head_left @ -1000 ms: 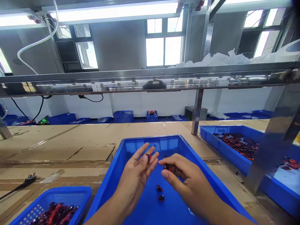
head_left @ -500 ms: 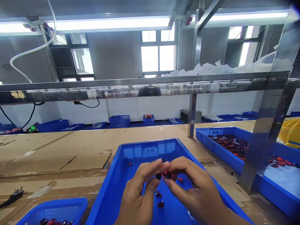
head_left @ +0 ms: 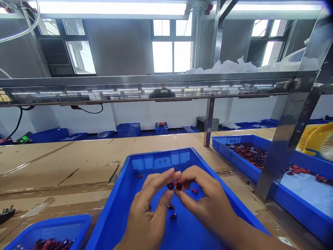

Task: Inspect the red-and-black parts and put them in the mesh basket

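Above a large blue tray (head_left: 125, 194), my left hand (head_left: 148, 208) and my right hand (head_left: 210, 199) meet fingertip to fingertip. Between my left thumb and fingers is a small round black part (head_left: 170, 186) with red on it. A second black-and-red part (head_left: 179, 186) is pinched by my right thumb and fingers, almost touching the first. Whether the red bits join the two cannot be made out. Below the hands, loose parts of the same look, such as a dark one (head_left: 173, 216) and a red one (head_left: 194, 191), lie on the tray floor.
A smaller blue basket (head_left: 83, 225) at the lower left contains black-and-red parts. On the right, a long blue tray (head_left: 221, 147) holds many more, behind a metal post (head_left: 275, 142). A metal shelf rail (head_left: 117, 92) crosses ahead. A yellow fan (head_left: 312, 139) stands far right.
The view has tilted down and shifted slightly. My fingers have turned the parts, so the two round black ends now show side by side between the fingertips.
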Demonstrator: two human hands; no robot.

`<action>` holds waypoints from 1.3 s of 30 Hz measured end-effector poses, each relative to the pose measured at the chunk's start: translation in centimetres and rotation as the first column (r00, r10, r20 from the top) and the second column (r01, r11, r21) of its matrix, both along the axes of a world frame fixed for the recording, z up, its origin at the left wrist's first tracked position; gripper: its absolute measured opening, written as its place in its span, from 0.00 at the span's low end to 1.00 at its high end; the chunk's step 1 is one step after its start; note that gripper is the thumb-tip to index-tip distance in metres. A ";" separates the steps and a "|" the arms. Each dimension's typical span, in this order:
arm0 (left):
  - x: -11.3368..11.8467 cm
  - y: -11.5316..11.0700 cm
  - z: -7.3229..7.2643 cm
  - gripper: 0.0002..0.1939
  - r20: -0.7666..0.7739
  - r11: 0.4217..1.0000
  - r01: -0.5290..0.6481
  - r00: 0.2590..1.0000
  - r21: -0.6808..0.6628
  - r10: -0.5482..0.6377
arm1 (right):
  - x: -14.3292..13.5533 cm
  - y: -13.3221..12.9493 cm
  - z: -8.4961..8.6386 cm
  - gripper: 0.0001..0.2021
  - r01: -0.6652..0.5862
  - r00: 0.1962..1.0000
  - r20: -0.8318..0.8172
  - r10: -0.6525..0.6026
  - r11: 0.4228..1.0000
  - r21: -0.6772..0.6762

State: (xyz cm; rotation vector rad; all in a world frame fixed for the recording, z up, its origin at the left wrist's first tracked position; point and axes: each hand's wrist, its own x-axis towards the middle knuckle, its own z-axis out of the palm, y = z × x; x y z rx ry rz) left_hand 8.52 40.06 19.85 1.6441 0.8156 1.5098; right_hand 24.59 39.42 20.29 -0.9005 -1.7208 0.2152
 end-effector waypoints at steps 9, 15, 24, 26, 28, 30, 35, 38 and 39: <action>-0.3 0.2 0.3 0.18 -0.080 0.998 -0.037 0.996 -0.055 0.032 | 0.1 0.2 -0.4 0.08 -0.132 0.986 -0.120 0.112 0.975 -0.176; -0.5 0.8 0.4 0.19 -0.194 0.997 -0.020 0.981 -0.077 0.005 | -0.1 0.6 -0.8 0.10 -0.396 0.862 -0.464 0.206 0.844 -0.361; 1.9 1.2 -4.7 0.23 -0.420 0.973 0.060 0.895 -0.222 -0.151 | 1.8 4.7 -2.0 0.17 -0.321 0.789 -0.614 -0.001 0.851 -0.415; 3.1 0.3 -7.1 0.22 -0.472 0.952 0.138 0.843 -0.275 -0.258 | 2.2 5.5 -2.6 0.17 -0.281 0.799 -0.600 -0.041 0.857 -0.432; 4.4 -1.1 -9.1 0.25 -0.496 0.926 0.195 0.798 -0.323 -0.341 | 2.3 6.1 -3.1 0.15 -0.259 0.818 -0.571 -0.065 0.845 -0.468; 5.5 -3.0 -10.1 0.29 -0.506 0.895 0.254 0.752 -0.367 -0.421 | 2.3 6.5 -3.7 0.13 -0.250 0.839 -0.538 -0.075 0.826 -0.505; 8.6 -8.1 -9.5 0.33 -0.562 0.828 0.271 0.628 -0.491 -0.538 | 1.8 6.3 -4.6 0.13 -0.248 0.893 -0.448 -0.044 0.783 -0.570; 10.5 -10.7 -9.1 0.31 -0.483 0.737 0.231 0.626 -0.635 -0.612 | 1.6 6.1 -4.9 0.13 -0.256 0.914 -0.407 -0.009 0.763 -0.593; 10.9 -11.4 -9.2 0.30 -0.398 0.667 0.264 0.632 -0.696 -0.665 | 1.6 6.1 -5.0 0.12 -0.258 0.918 -0.396 0.000 0.759 -0.598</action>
